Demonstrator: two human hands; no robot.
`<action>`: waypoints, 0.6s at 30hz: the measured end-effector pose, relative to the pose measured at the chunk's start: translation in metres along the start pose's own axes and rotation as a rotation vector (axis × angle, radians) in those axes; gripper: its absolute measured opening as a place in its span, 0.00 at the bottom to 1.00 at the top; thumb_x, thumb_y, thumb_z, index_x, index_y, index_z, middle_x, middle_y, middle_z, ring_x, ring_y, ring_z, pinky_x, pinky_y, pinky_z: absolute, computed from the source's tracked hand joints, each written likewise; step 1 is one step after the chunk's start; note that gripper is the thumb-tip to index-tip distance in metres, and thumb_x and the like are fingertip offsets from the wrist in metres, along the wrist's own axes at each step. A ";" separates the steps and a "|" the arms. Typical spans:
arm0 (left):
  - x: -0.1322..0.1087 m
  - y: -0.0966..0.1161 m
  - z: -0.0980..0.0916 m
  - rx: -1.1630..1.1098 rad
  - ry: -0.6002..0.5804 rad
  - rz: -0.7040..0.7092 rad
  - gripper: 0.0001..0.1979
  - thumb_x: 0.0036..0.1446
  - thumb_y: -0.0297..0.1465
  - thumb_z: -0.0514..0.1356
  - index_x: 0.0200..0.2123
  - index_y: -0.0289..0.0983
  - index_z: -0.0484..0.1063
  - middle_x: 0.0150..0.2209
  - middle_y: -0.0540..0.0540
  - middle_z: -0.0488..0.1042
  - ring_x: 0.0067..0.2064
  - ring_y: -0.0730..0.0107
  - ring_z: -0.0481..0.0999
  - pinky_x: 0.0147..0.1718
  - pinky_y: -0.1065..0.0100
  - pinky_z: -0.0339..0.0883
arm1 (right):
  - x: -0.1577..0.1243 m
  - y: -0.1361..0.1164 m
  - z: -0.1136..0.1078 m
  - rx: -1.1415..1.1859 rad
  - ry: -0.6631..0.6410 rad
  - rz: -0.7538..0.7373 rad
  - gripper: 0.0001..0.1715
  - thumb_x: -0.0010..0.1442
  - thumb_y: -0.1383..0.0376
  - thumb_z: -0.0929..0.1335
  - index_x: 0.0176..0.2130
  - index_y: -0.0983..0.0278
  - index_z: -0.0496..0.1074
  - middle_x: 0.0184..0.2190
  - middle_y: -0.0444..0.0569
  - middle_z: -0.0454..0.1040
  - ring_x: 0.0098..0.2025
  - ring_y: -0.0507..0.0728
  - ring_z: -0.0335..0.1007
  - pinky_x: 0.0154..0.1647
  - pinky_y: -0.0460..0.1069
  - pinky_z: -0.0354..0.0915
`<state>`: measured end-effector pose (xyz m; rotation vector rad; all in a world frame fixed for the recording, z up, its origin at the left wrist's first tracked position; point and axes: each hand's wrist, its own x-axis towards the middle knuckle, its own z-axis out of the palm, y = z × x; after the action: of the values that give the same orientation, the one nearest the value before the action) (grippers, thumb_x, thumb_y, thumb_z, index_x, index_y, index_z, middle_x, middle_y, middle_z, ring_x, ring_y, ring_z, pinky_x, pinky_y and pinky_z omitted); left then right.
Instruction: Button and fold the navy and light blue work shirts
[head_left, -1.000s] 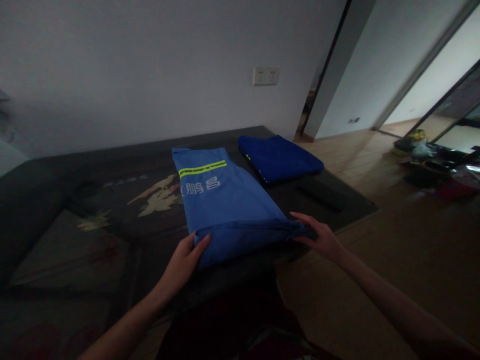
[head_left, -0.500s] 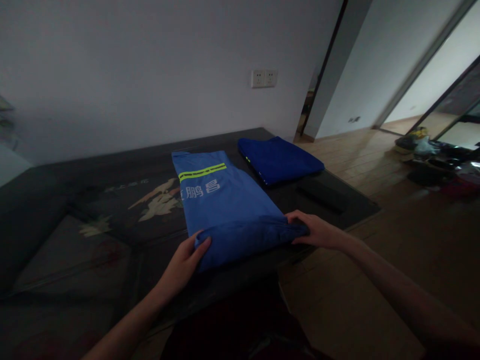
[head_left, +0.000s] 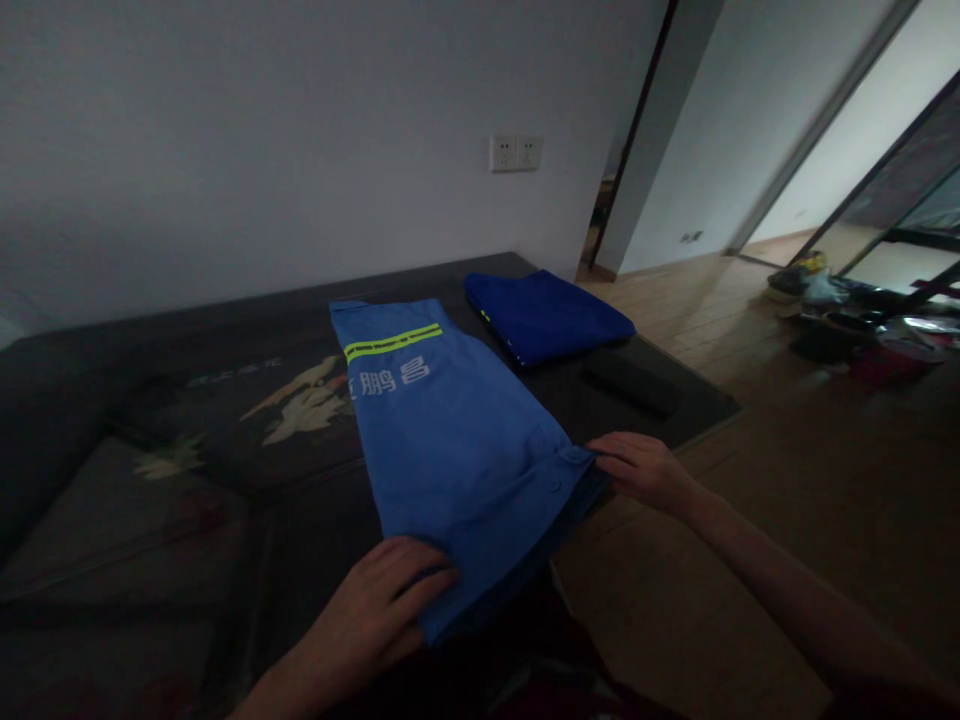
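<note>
A light blue work jacket point(head_left: 457, 430) with a yellow-green stripe and white lettering lies folded narrow on a dark table point(head_left: 315, 510), its near end hanging toward me. My left hand point(head_left: 394, 590) is closed on the jacket's near left edge, the fingers over the top of the cloth. At the near right corner, beside some buttons, my right hand point(head_left: 637, 465) pinches the hem. Behind it lies a darker blue folded garment point(head_left: 551, 315), which neither hand touches.
A dark, flat oblong object point(head_left: 631, 385) rests near the table's right edge. The wall behind carries a double socket point(head_left: 516, 153). Bags and other items point(head_left: 862, 315) stand on the wooden floor point(head_left: 697, 310) at the right.
The jacket's near end, folded up before, now lies spread down toward me with buttons showing. My left hand has moved nearer and now lies over the cloth; my right hand still grips its corner.
</note>
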<state>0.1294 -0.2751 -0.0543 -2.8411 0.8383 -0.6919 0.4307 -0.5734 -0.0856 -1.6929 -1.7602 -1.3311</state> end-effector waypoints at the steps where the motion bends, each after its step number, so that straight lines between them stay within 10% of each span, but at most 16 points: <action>1: 0.001 0.002 0.003 0.048 -0.003 0.007 0.18 0.61 0.28 0.52 0.54 0.38 0.66 0.49 0.40 0.73 0.50 0.61 0.71 0.49 0.57 0.69 | -0.004 0.000 0.001 -0.012 0.002 0.002 0.09 0.61 0.67 0.64 0.39 0.60 0.74 0.42 0.51 0.78 0.42 0.56 0.75 0.43 0.52 0.72; 18: 0.003 0.002 0.002 0.153 0.222 0.085 0.16 0.65 0.24 0.47 0.51 0.37 0.70 0.42 0.43 0.76 0.46 0.67 0.74 0.48 0.64 0.69 | 0.003 -0.032 -0.012 0.189 0.121 0.061 0.22 0.63 0.73 0.62 0.54 0.61 0.68 0.49 0.50 0.76 0.51 0.55 0.72 0.46 0.50 0.74</action>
<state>0.1318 -0.2787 -0.0555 -2.6108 0.8878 -1.0263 0.3961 -0.5762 -0.0888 -1.5192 -1.6939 -1.1750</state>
